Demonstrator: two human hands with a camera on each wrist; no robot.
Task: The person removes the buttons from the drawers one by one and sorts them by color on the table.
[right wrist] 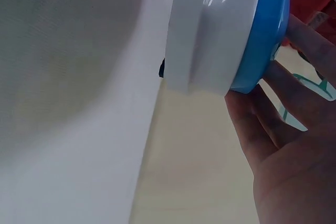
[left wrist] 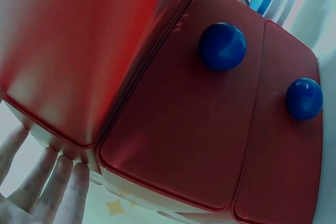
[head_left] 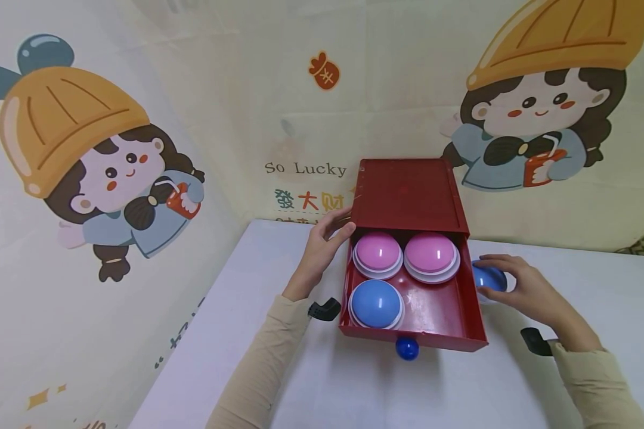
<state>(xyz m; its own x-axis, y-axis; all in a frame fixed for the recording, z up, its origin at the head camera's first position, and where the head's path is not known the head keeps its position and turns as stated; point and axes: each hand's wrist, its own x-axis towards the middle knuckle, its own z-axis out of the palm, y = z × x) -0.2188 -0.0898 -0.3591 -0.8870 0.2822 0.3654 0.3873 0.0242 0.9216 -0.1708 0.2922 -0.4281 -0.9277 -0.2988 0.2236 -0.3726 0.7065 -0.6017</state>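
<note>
A red drawer cabinet [head_left: 408, 193] stands on the table with its top drawer [head_left: 434, 307] pulled out. In that drawer sit two pink dome push buttons [head_left: 378, 252] on white bases at the back and one blue dome push button [head_left: 377, 304] at front left. My left hand [head_left: 321, 247] rests its extended fingers against the cabinet's left side. My right hand [head_left: 523, 286] grips another blue dome push button [head_left: 491, 277] by its dome, just outside the drawer's right wall. Its white base [right wrist: 210, 35] shows below the fingers in the right wrist view.
A blue knob [head_left: 407, 348] sticks out from the open drawer's front. Two lower drawer fronts [left wrist: 178, 114] with blue knobs [left wrist: 222, 46] are closed. Behind the white table [head_left: 279, 262] hangs a printed cloth [head_left: 236, 89] with cartoon figures.
</note>
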